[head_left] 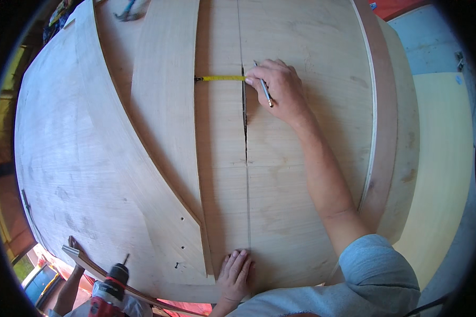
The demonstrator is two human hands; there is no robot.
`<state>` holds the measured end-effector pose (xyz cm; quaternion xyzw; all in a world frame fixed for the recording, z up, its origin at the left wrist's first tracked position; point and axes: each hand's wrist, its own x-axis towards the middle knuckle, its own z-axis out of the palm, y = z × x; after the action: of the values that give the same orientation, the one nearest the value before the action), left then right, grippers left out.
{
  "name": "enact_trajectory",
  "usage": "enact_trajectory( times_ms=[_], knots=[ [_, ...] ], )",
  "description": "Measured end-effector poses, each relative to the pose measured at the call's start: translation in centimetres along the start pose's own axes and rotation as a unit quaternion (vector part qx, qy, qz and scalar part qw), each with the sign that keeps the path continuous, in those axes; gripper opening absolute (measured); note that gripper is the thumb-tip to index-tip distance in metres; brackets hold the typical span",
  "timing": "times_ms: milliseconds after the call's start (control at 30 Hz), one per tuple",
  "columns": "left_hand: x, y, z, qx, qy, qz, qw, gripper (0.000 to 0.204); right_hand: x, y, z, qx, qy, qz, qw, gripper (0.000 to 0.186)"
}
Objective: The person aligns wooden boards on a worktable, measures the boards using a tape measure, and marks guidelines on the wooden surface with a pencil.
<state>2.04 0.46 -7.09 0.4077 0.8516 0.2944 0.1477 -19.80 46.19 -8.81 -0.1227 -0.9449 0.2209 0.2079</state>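
My right hand (280, 90) is closed around a slim grey-blue pencil (265, 91), and its thumb side also grips a yellow tape measure (219, 78). The blade's hooked end meets the edge of a long plywood strip (166, 105); its other end goes under my fingers, and any case is hidden. The blade crosses a dark narrow gap (245, 127) along a pencil-like line in the broad plywood panel (280, 211). My left hand (235, 272) lies flat on the panel near its close edge, fingers stretched, holding nothing.
A wide, angled plywood sheet (84, 148) covers the left side. At lower left stand a red and black drill (111, 290) and another person's forearm (69, 293) by a curved wood strip (90, 264). A hammer (128, 16) lies at the top. A raised border (378, 105) runs along the right.
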Motion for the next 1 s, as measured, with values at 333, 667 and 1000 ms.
enact_trajectory(
  times_ms=[333, 667, 1000],
  knots=[
    [0.18, 0.51, 0.18, 0.002, 0.018, -0.016, 1.000, 0.031, -0.24, 0.01, 0.03, 0.012, 0.008, -0.004, 1.000, 0.009],
    [0.07, 0.28, 0.50, 0.000, 0.033, -0.014, 0.999, 0.027, -0.07, -0.22, 0.15, 0.010, 0.026, -0.010, 1.000, 0.008],
    [0.22, 0.49, 0.42, -0.002, 0.033, -0.018, 0.999, 0.026, 0.14, -0.66, -0.42, 0.003, 0.033, -0.028, 0.999, 0.008]
  ],
)
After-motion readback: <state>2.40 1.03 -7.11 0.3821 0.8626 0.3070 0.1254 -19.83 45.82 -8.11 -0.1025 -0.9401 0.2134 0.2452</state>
